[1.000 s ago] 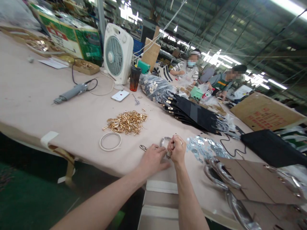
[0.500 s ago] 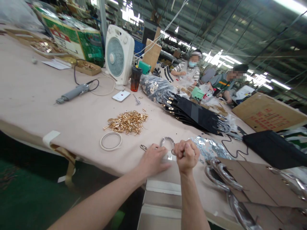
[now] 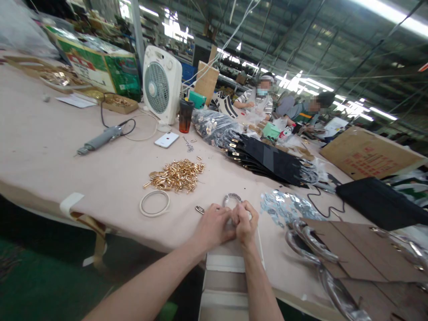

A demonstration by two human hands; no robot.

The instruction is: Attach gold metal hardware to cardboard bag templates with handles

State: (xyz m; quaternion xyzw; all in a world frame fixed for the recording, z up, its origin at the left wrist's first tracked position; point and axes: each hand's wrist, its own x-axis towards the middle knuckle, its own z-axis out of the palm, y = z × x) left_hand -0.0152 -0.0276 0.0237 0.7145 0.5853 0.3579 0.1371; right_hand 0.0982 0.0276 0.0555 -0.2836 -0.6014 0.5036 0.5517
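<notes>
My left hand (image 3: 213, 226) and my right hand (image 3: 246, 223) meet at the table's near edge, fingers curled together over a plastic-wrapped curved handle (image 3: 231, 199) whose loop shows just beyond them. Both hands are closed; what exactly sits between the fingers is hidden. A small silver buckle (image 3: 199, 209) lies just left of my left hand. A heap of gold metal clips (image 3: 176, 174) lies farther back on the pink table (image 3: 50, 147), with a white ring (image 3: 154, 203) in front of it.
Crumpled clear plastic wrappers (image 3: 284, 206) lie right of my hands, then brown card panels with wrapped handles (image 3: 351, 254). Black bags (image 3: 267, 160), a phone (image 3: 166, 139), a dark cup (image 3: 185, 116), a fan (image 3: 158, 87) and a power tool (image 3: 98, 139) lie farther back. Two people sit at the far end.
My right hand pulled away to the right as a fist, then came back left against my left hand. The camera view shifted slightly.
</notes>
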